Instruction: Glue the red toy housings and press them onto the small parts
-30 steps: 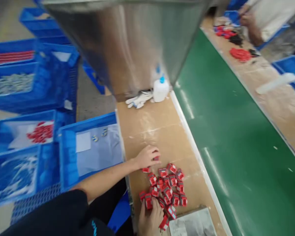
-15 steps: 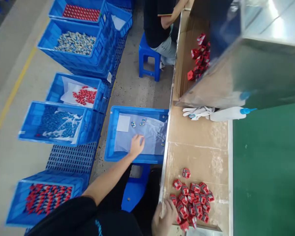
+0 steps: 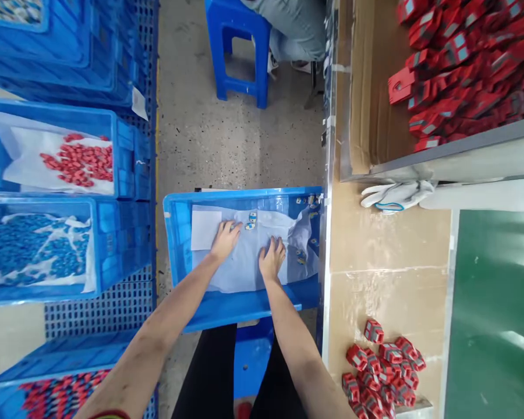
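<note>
Both my hands reach into a blue bin [image 3: 174,244] lined with a pale plastic sheet [image 3: 244,267]. My left hand [image 3: 225,238] lies flat on the sheet with fingers stretched, beside a white paper slip [image 3: 203,230] and close to a few small blue-and-white parts [image 3: 251,221]. Fingers spread, my right hand [image 3: 272,259] rests on the sheet near its crumpled right side, where more small parts [image 3: 303,256] lie. Neither hand holds anything.
A pile of red parts [image 3: 384,366] lies on the cardboard-covered bench [image 3: 384,256] at lower right. White gloves [image 3: 393,195], a metal housing, a green conveyor belt [image 3: 493,314]. Blue bins [image 3: 48,244] of parts at left. A seated person on a blue stool [image 3: 240,52].
My view has swung down over the blue bin. My right hand left the red pile on the bench and now rests in the bin beside my left hand.
</note>
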Demonstrator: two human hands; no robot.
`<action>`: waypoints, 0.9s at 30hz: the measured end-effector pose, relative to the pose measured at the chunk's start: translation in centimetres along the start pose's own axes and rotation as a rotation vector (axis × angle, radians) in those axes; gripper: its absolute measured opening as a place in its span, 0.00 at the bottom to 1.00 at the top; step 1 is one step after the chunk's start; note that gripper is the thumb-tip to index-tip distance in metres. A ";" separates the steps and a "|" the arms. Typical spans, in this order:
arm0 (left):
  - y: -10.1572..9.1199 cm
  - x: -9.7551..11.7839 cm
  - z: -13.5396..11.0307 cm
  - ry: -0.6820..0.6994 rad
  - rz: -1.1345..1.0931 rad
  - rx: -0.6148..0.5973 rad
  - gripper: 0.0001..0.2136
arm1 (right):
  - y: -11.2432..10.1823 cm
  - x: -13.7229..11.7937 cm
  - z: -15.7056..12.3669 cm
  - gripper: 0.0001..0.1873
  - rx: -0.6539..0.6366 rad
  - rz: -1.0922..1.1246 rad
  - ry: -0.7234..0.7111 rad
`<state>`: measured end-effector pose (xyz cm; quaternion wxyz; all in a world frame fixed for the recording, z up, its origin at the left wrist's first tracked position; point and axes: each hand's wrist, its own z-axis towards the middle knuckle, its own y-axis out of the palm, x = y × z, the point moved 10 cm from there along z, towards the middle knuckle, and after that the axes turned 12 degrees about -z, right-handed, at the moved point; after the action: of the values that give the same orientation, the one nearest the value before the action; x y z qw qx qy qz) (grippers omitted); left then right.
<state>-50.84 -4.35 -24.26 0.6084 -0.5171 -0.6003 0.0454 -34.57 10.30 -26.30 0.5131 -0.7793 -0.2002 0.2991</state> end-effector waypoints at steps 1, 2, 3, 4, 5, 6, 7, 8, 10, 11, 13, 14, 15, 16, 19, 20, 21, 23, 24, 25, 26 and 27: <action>-0.6 0.0 -0.5 0.024 -0.003 0.019 0.17 | 0.5 -0.6 -1.2 0.27 -0.017 0.004 -0.017; -1.2 0.1 -1.1 0.045 -0.004 0.039 0.17 | 0.8 -1.0 -2.5 0.27 -0.034 0.011 -0.037; -1.6 0.4 -1.6 0.065 -0.005 0.054 0.18 | 0.9 -1.2 -3.6 0.26 -0.048 0.019 -0.054; -1.8 0.8 -1.9 0.086 -0.005 0.059 0.17 | 0.7 -1.1 -4.4 0.25 -0.057 0.025 -0.059; -1.7 1.4 -2.2 0.111 -0.006 0.053 0.17 | 0.2 -0.4 -4.9 0.23 -0.054 0.025 -0.044; -1.2 2.2 -2.3 0.136 -0.008 0.036 0.16 | -0.6 0.7 -5.1 0.22 -0.039 0.018 -0.006; -0.6 2.9 -2.1 0.160 -0.010 0.013 0.15 | -1.5 2.3 -4.9 0.22 -0.012 0.002 0.055; 0.2 3.6 -1.8 0.177 -0.011 -0.011 0.14 | -2.6 4.1 -4.6 0.23 0.023 -0.021 0.130; 1.7 4.4 -0.7 0.179 -0.003 -0.040 0.15 | -4.4 7.4 -3.9 0.26 0.089 -0.075 0.280; 2.3 4.6 0.0 0.167 0.002 -0.045 0.16 | -4.9 8.6 -3.7 0.27 0.108 -0.099 0.332; 3.3 4.6 1.3 0.141 0.013 -0.052 0.17 | -4.8 9.4 -3.2 0.27 0.110 -0.132 0.373; 3.8 4.5 1.8 0.133 0.015 -0.057 0.17 | -4.3 9.2 -3.1 0.27 0.098 -0.140 0.372; 4.1 4.5 2.1 0.131 0.016 -0.062 0.18 | -3.6 8.8 -3.1 0.26 0.085 -0.145 0.368; 4.4 4.4 2.4 0.133 0.015 -0.066 0.18 | -2.9 8.4 -3.2 0.26 0.075 -0.149 0.369; 4.9 4.0 2.8 0.147 0.005 -0.069 0.17 | -1.2 7.9 -3.7 0.26 0.076 -0.152 0.413; 5.0 3.8 2.9 0.152 -0.002 -0.066 0.15 | -1.0 8.0 -3.8 0.26 0.082 -0.146 0.428; 5.0 3.6 3.0 0.156 -0.010 -0.061 0.14 | -0.8 8.2 -3.8 0.25 0.089 -0.137 0.439; 4.8 3.1 3.2 0.160 -0.027 -0.042 0.13 | -0.9 8.8 -3.9 0.23 0.106 -0.109 0.444; 4.6 2.9 3.2 0.161 -0.035 -0.031 0.12 | -1.1 9.1 -4.0 0.23 0.114 -0.094 0.442; 4.2 2.6 3.2 0.159 -0.043 -0.018 0.12 | -1.3 9.4 -4.1 0.22 0.123 -0.079 0.441; 3.8 2.3 3.0 0.155 -0.050 -0.007 0.11 | -1.6 9.8 -4.2 0.22 0.131 -0.064 0.441; 3.2 1.9 2.6 0.148 -0.054 0.004 0.10 | -1.9 10.3 -4.3 0.20 0.140 -0.051 0.447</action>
<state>-50.54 -0.05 -25.83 0.6532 -0.5012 -0.5676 -0.0081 -24.04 14.48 -25.99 0.6048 -0.7833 -0.0801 0.1191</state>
